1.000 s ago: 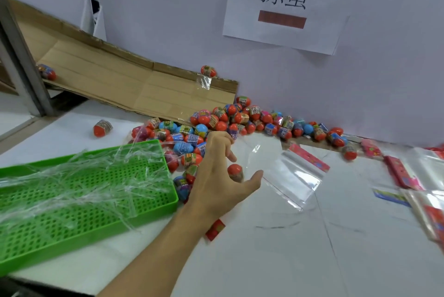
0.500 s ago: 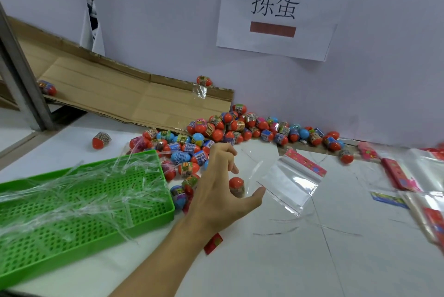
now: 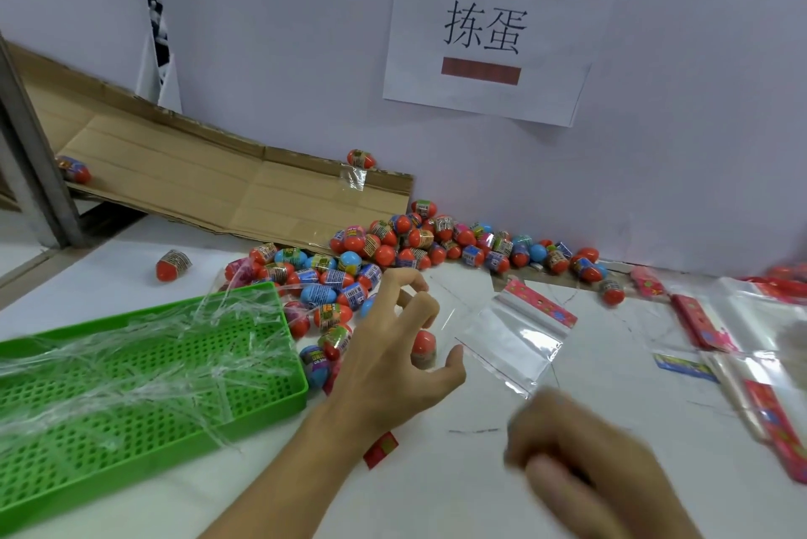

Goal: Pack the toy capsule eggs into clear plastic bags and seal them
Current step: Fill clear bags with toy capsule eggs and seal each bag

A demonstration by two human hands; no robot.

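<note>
My left hand (image 3: 393, 346) is at the table's middle, fingers curled. Its thumb and fingertips hold the open edge of a clear plastic bag (image 3: 511, 337) with a red header strip. One red capsule egg (image 3: 422, 347) sits just past my palm at the bag's mouth; I cannot tell whether it is inside. A pile of red and blue capsule eggs (image 3: 393, 250) lies along the wall and beside the tray. Low on the right, my right hand (image 3: 581, 464) is blurred, fingers curled, apart from the bag.
A green perforated tray (image 3: 131, 399) holding clear film scraps fills the left. A cardboard sheet (image 3: 196, 180) slopes against the wall behind it. More bags with red headers (image 3: 742, 346) lie at the right edge. A lone egg (image 3: 172, 265) sits left of the pile.
My right hand has come into view at the lower right. My left hand stays at the bag's mouth, with the egg still just past the palm.
</note>
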